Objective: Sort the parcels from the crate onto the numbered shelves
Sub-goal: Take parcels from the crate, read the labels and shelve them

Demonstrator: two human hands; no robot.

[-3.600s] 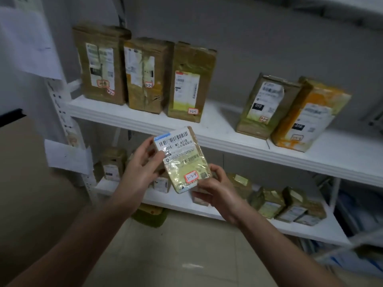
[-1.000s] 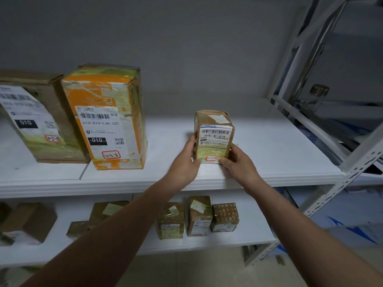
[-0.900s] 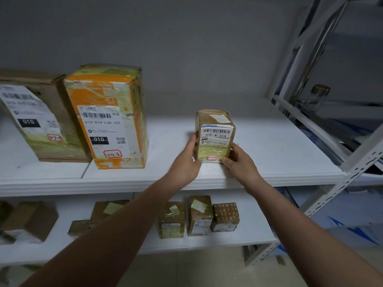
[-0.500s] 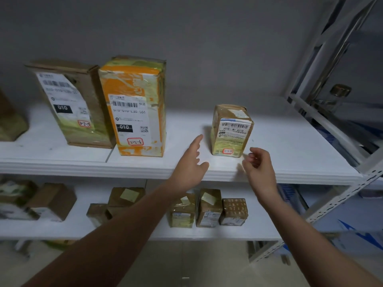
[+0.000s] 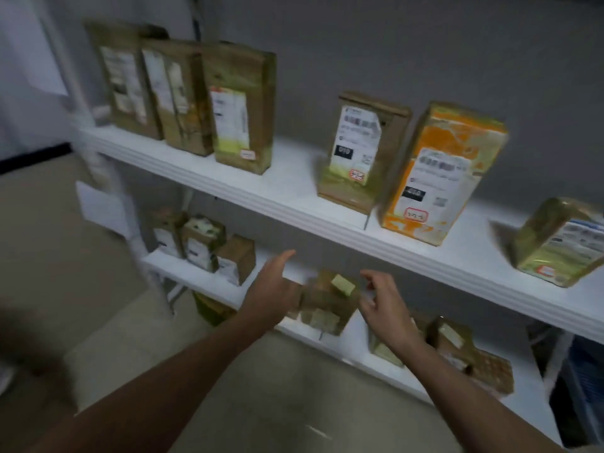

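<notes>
Two bare forearms reach toward white metal shelving against a grey wall. The left hand is spread with straight fingers. The right hand has loosely curled fingers. Neither holds anything, and both hover below the front lip of the upper white shelf, in front of the lower white shelf.

The small brown parcel wrapped in glossy tape, with a white barcode label, stands at the right end of the upper shelf. Bare shelf separates it from an orange and white box, which stands just beside a brown cardboard box with a white label. A wider open gap follows, then three tall brown taped parcels packed side by side.

Small brown cartons crowd the lower shelf between the hands. The view is motion-blurred.
</notes>
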